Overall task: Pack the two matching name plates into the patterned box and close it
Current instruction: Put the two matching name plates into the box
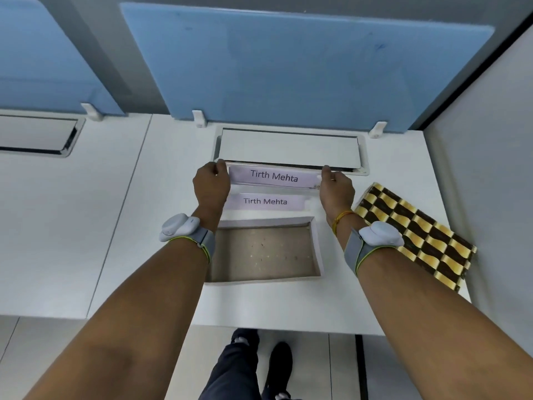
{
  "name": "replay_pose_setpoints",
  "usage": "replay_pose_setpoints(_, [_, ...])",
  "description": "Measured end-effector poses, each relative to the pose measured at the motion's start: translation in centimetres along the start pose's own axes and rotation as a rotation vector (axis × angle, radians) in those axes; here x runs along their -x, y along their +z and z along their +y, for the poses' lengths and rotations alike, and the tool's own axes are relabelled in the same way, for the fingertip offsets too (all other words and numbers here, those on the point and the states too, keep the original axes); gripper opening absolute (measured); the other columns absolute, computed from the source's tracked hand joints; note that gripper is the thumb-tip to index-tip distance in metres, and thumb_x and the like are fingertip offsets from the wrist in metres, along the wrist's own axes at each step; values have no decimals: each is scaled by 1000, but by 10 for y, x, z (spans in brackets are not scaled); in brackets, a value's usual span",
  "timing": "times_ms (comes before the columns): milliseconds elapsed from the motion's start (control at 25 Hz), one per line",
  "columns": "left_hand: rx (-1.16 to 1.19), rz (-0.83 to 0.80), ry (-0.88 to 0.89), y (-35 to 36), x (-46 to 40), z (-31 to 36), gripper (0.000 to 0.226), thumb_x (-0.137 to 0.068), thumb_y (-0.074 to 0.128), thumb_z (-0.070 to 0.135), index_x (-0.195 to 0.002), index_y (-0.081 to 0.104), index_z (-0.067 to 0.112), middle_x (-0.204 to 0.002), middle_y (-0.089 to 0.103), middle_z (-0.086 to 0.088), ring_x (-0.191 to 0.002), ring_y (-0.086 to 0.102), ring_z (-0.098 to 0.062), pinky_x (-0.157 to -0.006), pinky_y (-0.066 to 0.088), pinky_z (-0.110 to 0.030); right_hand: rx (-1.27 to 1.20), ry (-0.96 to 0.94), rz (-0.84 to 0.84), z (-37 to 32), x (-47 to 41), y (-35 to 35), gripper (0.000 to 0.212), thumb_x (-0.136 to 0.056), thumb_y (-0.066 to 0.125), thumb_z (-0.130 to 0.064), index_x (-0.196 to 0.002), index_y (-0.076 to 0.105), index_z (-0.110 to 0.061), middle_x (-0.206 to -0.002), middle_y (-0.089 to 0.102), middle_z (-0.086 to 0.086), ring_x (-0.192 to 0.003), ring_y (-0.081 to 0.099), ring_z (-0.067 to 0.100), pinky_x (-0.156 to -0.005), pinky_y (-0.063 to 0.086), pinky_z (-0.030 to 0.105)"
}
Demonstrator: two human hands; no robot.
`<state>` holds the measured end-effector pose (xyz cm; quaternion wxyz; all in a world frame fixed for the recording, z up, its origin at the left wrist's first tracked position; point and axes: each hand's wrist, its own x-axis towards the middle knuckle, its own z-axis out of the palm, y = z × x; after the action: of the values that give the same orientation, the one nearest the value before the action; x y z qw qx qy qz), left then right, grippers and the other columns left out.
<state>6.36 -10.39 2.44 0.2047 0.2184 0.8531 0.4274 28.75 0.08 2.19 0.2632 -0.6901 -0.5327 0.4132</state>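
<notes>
Two pale lilac name plates with the same printed name are at the desk's middle. The far name plate (274, 178) is gripped at both ends: my left hand (210, 186) holds its left end and my right hand (336, 187) its right end. It looks slightly lifted. The near name plate (265, 201) lies flat on the desk just behind the open box. The box base (264, 280), white-walled with a brown speckled floor, stands open with nothing inside. Its gold-and-brown patterned lid (415, 235) lies to the right, pattern up.
A closed metal cable hatch (288, 148) sits in the white desk (129, 226) just behind the plates. Blue divider panels (288, 67) stand along the back edge. A grey wall (490, 197) borders the desk on the right. My legs and shoes show below the front edge.
</notes>
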Motion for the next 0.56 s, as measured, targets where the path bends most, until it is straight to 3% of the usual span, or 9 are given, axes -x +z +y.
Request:
replay_pose_setpoints(120, [1,99,49,-28,42,-17,46,-93,46,32,-62,51,-2,-56,49,-16,-63,41,-30,-65,35,-32,-31,-89,58,11,39,-21,44,-96,49,-37,-64,53,-7,-65,55,5,-67,51,24,-66,38,30])
replay_pose_setpoints(320, [-53,105,11,-56,108,-65,41,-91,51,30,-57,54,6,-57,54,-12,-61,48,-30,-65,34,-29,-3,-110,68,45,93,-38,45,-86,58,-23,-48,36,-15,-48,35,0,-48,33,16,-57,32,29])
replay_pose_setpoints(560, [-137,67,-91,-66,154,-121,47,-83,51,33,-59,55,-7,-56,45,-22,-57,41,-28,-57,35,-32,231,-65,-74,93,129,-43,38,-86,58,-23,-52,53,-7,-54,53,10,-60,53,30,-59,37,28])
